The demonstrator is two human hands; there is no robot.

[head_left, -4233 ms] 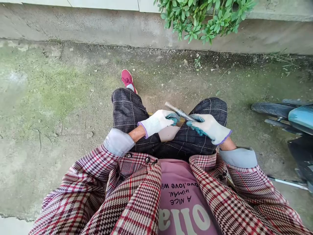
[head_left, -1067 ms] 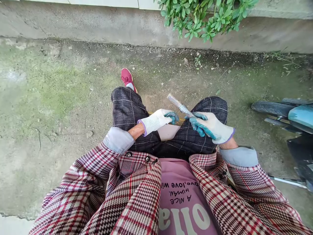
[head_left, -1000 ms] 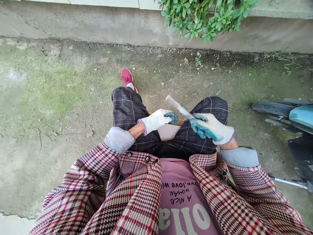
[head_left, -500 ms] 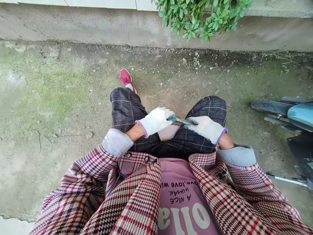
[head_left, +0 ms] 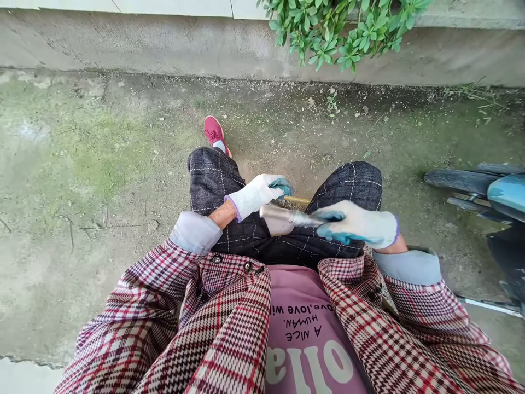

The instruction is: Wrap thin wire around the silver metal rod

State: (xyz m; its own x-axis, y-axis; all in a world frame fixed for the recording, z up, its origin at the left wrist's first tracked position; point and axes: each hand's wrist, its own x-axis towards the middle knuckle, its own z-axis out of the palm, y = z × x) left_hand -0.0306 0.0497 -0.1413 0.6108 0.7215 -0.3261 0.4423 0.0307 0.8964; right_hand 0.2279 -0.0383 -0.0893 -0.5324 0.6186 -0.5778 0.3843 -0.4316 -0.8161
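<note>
My left hand, in a white work glove with teal fingers and a purple cuff, is above my lap near the left thigh. Its fingers are closed around a thin yellowish stick that points right. In a matching glove, my right hand grips one end of a silvery metal tool, whose long body reaches left over my lap. Motion blurs this tool, so its exact kind is unclear. It lies just below the stick in view; I cannot tell whether they touch.
Below me is mossy bare ground, with a low concrete wall ahead. A leafy green plant overhangs that wall. To the right stands a wheeled vehicle, partly in view. My red shoe rests on the ground.
The hands have moved apart, the right one going right and slightly down. The yellowish stick now shows at my left hand, and the metal tool's broad left end has come into view.
</note>
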